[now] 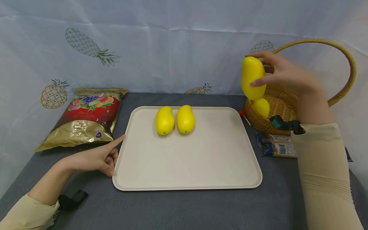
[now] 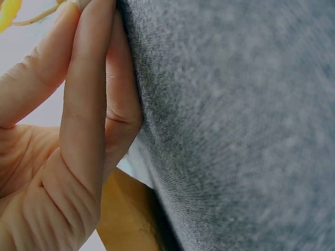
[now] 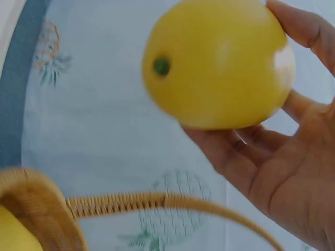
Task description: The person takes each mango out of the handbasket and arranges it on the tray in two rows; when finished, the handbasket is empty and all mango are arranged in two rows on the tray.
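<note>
A yellow mango (image 1: 253,78) with a small green stem spot hangs upright in the air, gripped between the thumb and fingers of my right hand (image 1: 287,72) above the wicker basket's left rim. One more mango (image 1: 261,108) sits inside that wicker basket (image 1: 283,103). Two mangoes, the left one (image 1: 164,120) and the right one (image 1: 186,119), lie side by side on the beige tray (image 1: 195,159), near its far edge. At the tray's left edge, my left hand (image 1: 92,158) pinches the rim; its index finger stretches along the side. The left wrist view shows its fingers (image 2: 84,94) close up.
A red and gold candy bag (image 1: 89,116) lies left of the tray. Below the basket, a dark blue and tan package (image 1: 277,148) is partly covered by the right forearm. A small red item (image 1: 242,113) peeks out by the basket. The basket's tall handle (image 1: 349,64) arches upward.
</note>
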A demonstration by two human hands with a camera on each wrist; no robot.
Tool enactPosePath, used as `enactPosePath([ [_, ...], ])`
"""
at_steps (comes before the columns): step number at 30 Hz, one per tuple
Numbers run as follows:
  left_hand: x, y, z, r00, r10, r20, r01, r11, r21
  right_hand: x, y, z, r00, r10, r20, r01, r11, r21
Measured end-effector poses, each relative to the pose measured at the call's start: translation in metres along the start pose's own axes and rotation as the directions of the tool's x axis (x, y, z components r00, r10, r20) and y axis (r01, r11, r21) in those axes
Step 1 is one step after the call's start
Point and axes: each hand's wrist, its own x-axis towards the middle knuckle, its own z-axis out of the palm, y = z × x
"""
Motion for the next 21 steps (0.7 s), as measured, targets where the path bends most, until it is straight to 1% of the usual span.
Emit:
enactPosePath([
  [5, 0.000, 0.000, 0.000, 1.000, -0.002, 0.000, 0.002, 1.000, -0.007, 0.005, -0.015, 0.020, 0.999, -0.047, -0.013, 0.048, 0.997, 0.066],
  [8, -0.001, 0.000, 0.000, 1.000, 0.006, 0.005, -0.006, 1.000, -0.012, 0.008, -0.022, 0.031, 0.998, -0.067, -0.014, 0.068, 0.994, 0.083],
  [12, -0.001, -0.001, -0.001, 1.000, 0.002, 0.003, -0.002, 1.000, -0.012, 0.012, -0.030, 0.046, 0.997, -0.079, -0.020, 0.080, 0.991, 0.104],
  [19, -0.001, 0.000, -0.001, 1.000, -0.005, -0.006, 0.005, 1.000, -0.013, 0.018, -0.046, 0.071, 0.990, -0.138, -0.034, 0.142, 0.975, 0.171],
  [21, -0.001, 0.000, -0.001, 1.000, -0.003, -0.012, 0.003, 1.000, -0.006, 0.019, -0.050, 0.079, 0.989, -0.142, -0.030, 0.145, 0.972, 0.186],
])
